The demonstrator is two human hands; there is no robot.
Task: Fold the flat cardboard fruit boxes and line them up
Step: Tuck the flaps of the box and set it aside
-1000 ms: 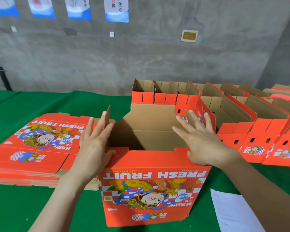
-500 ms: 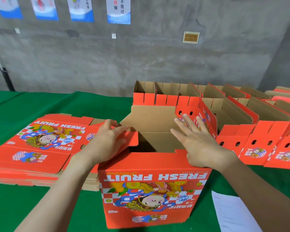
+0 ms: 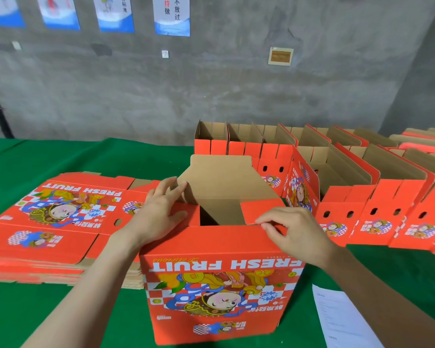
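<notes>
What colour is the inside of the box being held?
Plain brown; the box shows best in the head view.

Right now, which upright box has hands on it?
The box nearest the camera, FRESH FRUIT print facing the person: left hand rests on one side flap, right hand pinches the other. The boxes in the row behind stand untouched.

Upright fruit box point(image 3: 221, 285): orange-red outside, white "FRESH FRUIT" lettering, red-and-white check with blue, yellow cartoon figure; plain brown inside. Stack of flat boxes point(image 3: 60, 222): same print. Row of folded boxes point(image 3: 362, 197): orange-red, brown interiors, black oval holes. Bench point(image 3: 48, 156) cloth green. Paper sheet point(image 3: 342, 320) white. Wall point(image 3: 211, 91) grey; posters point(image 3: 172, 15) white-blue.
</notes>
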